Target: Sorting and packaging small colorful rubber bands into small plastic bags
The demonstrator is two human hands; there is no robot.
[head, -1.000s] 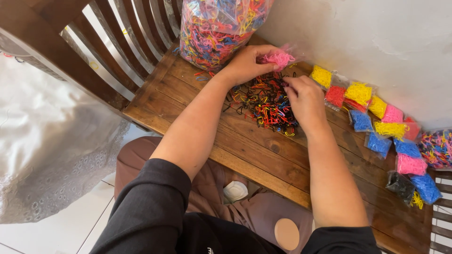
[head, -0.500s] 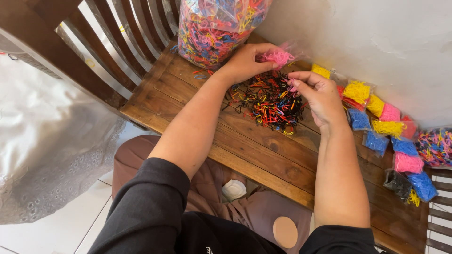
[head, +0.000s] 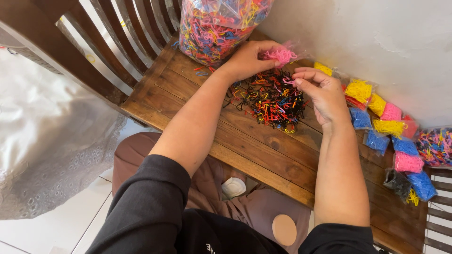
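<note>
A loose heap of small rubber bands point(head: 270, 99), mostly black, red and orange, lies on the wooden chair seat point(head: 245, 141). My left hand point(head: 247, 60) holds a small clear bag of pink bands point(head: 281, 55) just above the heap's far edge. My right hand point(head: 320, 94) hovers palm-up to the right of the heap, thumb and forefinger pinched on a few pink bands close under the bag.
A large clear bag of mixed coloured bands point(head: 214, 26) stands at the back of the seat. Small filled bags point(head: 391, 127) in yellow, red, blue, pink and black line the white wall point(head: 376, 42). Chair slats point(head: 117, 42) rise at left.
My right hand lifted off the heap, turned palm-up and moved toward the pink bag with a few pink bands. My left hand stayed put.
</note>
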